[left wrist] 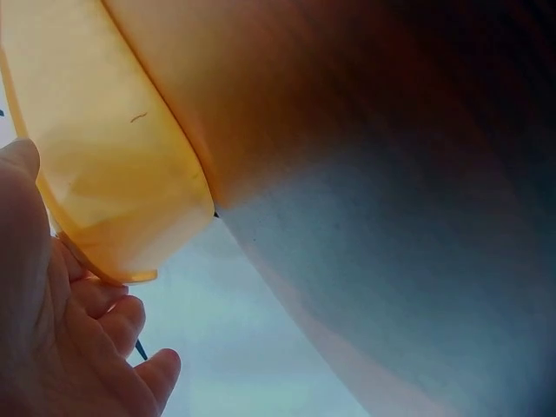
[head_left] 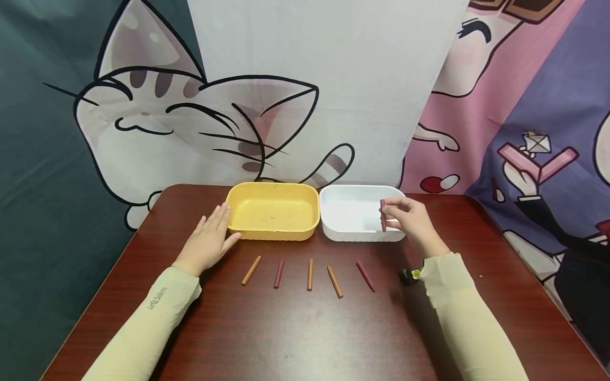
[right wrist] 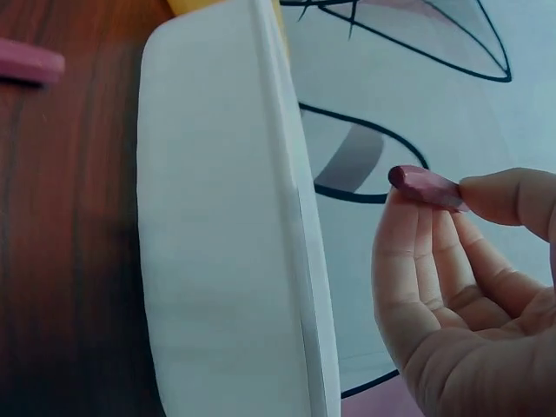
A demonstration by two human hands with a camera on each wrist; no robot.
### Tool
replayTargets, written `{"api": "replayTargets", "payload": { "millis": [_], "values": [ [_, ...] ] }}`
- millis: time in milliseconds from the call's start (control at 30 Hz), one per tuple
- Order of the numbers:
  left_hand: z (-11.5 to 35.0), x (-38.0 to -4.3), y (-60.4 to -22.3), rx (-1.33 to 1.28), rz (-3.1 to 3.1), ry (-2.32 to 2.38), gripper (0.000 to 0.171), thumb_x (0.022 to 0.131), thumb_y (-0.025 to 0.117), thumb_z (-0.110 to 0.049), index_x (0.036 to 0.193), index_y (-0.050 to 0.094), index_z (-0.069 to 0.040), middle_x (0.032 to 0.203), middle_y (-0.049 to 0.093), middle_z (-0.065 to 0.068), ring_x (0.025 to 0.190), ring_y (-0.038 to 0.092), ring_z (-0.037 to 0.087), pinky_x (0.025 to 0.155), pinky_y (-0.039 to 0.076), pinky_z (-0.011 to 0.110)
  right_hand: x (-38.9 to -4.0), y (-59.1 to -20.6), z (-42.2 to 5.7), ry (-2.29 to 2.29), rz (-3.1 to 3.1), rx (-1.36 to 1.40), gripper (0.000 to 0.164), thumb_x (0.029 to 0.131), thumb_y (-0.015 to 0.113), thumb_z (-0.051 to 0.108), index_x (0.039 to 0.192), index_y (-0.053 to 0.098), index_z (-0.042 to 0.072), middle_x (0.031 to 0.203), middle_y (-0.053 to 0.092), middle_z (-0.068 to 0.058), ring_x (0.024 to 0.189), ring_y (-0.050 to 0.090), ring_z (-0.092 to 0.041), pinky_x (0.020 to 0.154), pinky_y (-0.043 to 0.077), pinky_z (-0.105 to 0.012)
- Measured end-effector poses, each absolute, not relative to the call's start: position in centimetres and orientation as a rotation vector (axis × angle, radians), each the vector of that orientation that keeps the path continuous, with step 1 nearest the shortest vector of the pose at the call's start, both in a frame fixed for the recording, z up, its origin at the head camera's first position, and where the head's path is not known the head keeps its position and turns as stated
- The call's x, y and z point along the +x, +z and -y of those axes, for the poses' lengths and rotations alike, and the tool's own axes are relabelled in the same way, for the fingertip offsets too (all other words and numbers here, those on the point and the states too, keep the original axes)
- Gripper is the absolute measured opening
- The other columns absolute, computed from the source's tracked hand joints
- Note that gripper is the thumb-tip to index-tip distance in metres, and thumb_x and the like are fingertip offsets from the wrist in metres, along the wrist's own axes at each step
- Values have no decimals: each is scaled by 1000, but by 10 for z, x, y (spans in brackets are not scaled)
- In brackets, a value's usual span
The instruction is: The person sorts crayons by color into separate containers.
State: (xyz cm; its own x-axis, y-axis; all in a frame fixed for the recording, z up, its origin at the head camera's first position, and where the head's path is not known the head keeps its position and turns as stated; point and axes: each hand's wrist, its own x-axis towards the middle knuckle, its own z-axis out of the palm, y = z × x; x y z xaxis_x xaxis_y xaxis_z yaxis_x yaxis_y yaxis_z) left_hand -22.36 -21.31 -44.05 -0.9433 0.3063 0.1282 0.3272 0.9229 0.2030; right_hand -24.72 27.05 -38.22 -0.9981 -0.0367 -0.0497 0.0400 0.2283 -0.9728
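Note:
My right hand [head_left: 411, 218] pinches a short dark red stick [head_left: 383, 216] between thumb and fingertips, holding it upright over the right part of a white tray [head_left: 364, 234]. In the right wrist view the stick [right wrist: 426, 187] shows a blunt, faceted end above the tray's rim. My left hand [head_left: 204, 244] touches the left end of a yellow tray [head_left: 274, 234], its fingers extended along the side and the thumb near the front corner. The left wrist view shows the yellow tray [left wrist: 113, 174] from outside, with fingers at its rim. No sticks are visible inside the yellow tray.
Before the trays, several sticks lie spaced in a row on the brown table [head_left: 305, 338]: orange-brown ones [head_left: 251, 270] and dark red ones [head_left: 365, 276]. The trays stand side by side near the far edge. Behind hangs a cartoon-printed cloth [head_left: 371, 79].

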Motion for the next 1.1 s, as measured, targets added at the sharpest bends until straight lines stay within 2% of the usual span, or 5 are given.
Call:
{"api": "replayTargets", "payload": {
  "millis": [133, 300, 700, 967, 1100],
  "values": [
    [213, -222, -440, -487, 2997, -343, 78, 107, 46, -45, 159, 18, 7, 167, 14, 22, 154, 14, 38, 120, 16, 61, -260, -382, -269, -1808, -2472, 45, 43, 102, 62, 24, 131, 58, -7, 117, 65, -18, 95, 66, -18, 83, 58, -26],
    [213, -223, -441, -486, 3000, -359, 78, 107, 46, -45, 159, 17, 7, 167, 14, 22, 154, 14, 38, 120, 16, 61, -277, -388, -269, -1619, -2585, 106, 38, 102, 59, 21, 129, 60, -6, 124, 62, -22, 95, 66, -21, 82, 60, -29],
    [214, -223, -439, -476, 3006, -362, 78, 107, 46, -45, 159, 17, 6, 167, 14, 22, 154, 13, 38, 120, 16, 62, -306, -411, -265, -931, -2991, -48, 22, 91, 63, 9, 100, 70, -9, 90, 72, -20, 69, 64, -20, 60, 51, -27],
    [213, -225, -441, -479, 3002, -365, 79, 107, 46, -45, 159, 16, 6, 167, 13, 21, 154, 14, 38, 120, 16, 62, -312, -417, -268, -733, -3061, -68, 25, 91, 63, 10, 101, 69, -13, 102, 70, -26, 92, 63, -38, 87, 51, -49],
    [213, -224, -440, -473, 3008, -373, 79, 107, 47, -45, 159, 16, 6, 167, 13, 21, 154, 13, 37, 120, 15, 62, -310, -415, -268, -749, -3048, -30, 26, 92, 62, 9, 105, 67, -13, 103, 70, -27, 94, 64, -38, 88, 51, -51]
  ]
}}
